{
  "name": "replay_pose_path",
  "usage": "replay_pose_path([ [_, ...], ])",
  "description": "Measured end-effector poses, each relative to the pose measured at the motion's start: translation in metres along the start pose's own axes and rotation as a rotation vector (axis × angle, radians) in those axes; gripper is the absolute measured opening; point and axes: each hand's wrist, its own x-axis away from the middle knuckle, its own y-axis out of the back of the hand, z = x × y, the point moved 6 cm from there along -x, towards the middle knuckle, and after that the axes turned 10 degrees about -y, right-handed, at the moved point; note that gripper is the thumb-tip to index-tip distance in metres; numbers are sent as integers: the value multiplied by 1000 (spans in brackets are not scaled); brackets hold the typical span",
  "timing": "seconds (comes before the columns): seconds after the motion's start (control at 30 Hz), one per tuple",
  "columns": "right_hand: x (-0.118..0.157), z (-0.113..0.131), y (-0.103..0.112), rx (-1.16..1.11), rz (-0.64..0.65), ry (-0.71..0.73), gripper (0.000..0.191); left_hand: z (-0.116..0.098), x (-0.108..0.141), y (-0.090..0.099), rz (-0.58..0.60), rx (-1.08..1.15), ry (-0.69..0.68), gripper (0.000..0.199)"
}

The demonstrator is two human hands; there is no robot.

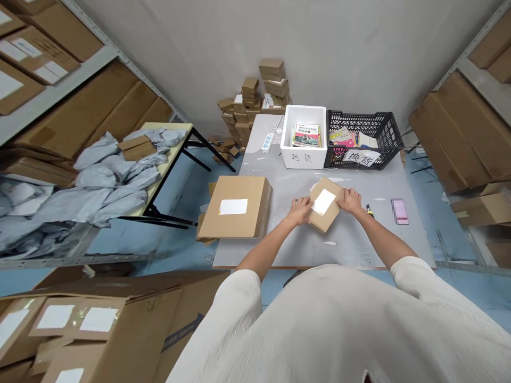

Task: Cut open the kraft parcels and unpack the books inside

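Note:
A small brown cardboard box [329, 217] with a white label on top is held between both hands over the grey table [295, 250]. My left hand [300, 210] grips its left side, fingers bent at the edge. On the upper right side, my right hand [350, 201] has its fingers closed around the corner. To the left lies a larger closed carton [243, 226], also with a white label. A yellow and black cutter [370, 211] rests just right of my right hand.
Behind the box stand a white foam bin [303, 158] and a black crate [393, 141], both holding books. A phone [400, 211] lies at the right. Grey parcels [99, 181] cover a side table; stacked boxes [273, 88] stand by the wall. An open carton [151, 330] is lower left.

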Motion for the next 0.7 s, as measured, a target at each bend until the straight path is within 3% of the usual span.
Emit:
replay_pose_path([
  [0.1,20,-11,3,45,6,-122,72,25,9,13,-96,18,166,86],
  [0.2,38,-19,-1,46,129,-180,72,41,11,10,-117,155,277,73],
  [0.3,54,-26,-7,-11,236,-229,74,45,6,-1,-119,323,303,72],
  [0.43,63,-34,-10,-101,191,-251,67,47,-1,-10,-197,423,321,78],
  [0.57,52,-39,-7,-444,103,-234,83,56,-10,-10,-297,553,395,83],
  [0.7,29,-41,-5,-793,127,-249,92,66,-28,-4,-379,721,464,93],
])
